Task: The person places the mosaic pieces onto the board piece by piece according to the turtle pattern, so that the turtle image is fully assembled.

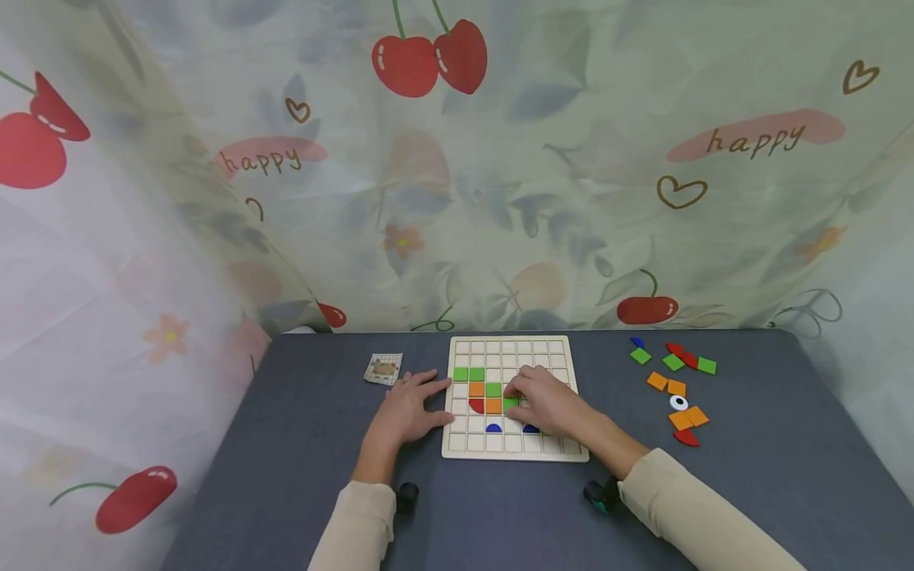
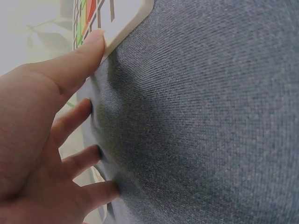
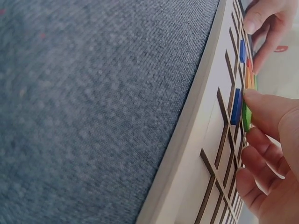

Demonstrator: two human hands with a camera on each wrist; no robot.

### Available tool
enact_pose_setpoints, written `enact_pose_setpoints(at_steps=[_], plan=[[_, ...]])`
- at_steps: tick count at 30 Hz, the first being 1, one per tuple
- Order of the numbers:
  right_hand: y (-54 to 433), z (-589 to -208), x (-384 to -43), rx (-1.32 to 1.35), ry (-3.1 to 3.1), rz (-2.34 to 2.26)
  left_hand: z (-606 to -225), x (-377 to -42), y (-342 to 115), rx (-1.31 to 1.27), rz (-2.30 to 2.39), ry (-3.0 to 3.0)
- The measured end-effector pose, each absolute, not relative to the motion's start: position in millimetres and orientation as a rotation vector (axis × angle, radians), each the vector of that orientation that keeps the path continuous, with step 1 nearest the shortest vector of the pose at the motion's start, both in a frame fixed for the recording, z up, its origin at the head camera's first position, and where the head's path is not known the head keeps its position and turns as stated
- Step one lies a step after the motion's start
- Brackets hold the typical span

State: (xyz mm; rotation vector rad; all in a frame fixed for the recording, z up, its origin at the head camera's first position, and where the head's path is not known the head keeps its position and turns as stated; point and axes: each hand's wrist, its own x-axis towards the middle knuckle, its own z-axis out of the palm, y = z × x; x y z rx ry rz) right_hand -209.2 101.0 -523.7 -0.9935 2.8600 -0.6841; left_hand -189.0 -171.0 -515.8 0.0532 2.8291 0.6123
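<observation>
2 beige sleeves (image 1: 355, 525) are cut off at the lower edge. The left hand (image 1: 408, 408), fingers spread, touches the board's (image 1: 514, 446) left edge. The right hand (image 1: 551, 403) pinches a green tile (image 1: 510, 404) over the grid, partly hiding 1 blue half-disc (image 1: 530, 428). The card's (image 1: 384, 368) print is illegible.

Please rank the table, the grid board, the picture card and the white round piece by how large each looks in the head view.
Largest to smallest:
1. Table
2. Grid board
3. Picture card
4. White round piece
</observation>
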Motion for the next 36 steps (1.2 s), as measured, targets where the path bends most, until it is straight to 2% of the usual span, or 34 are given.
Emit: enact_pose_setpoints(at_steps=[10,25,36], plan=[[102,-522,-206,-0.981,2.873,-0.652,-516,-188,-170,0.045,0.620,2.826],[117,-511,-184,-1.022,3.226,-0.178,-515,-187,-171,0.058,0.628,2.835],[152,-525,-178,-0.770,3.196,-0.210,-514,-186,-170,0.059,0.615,2.844]])
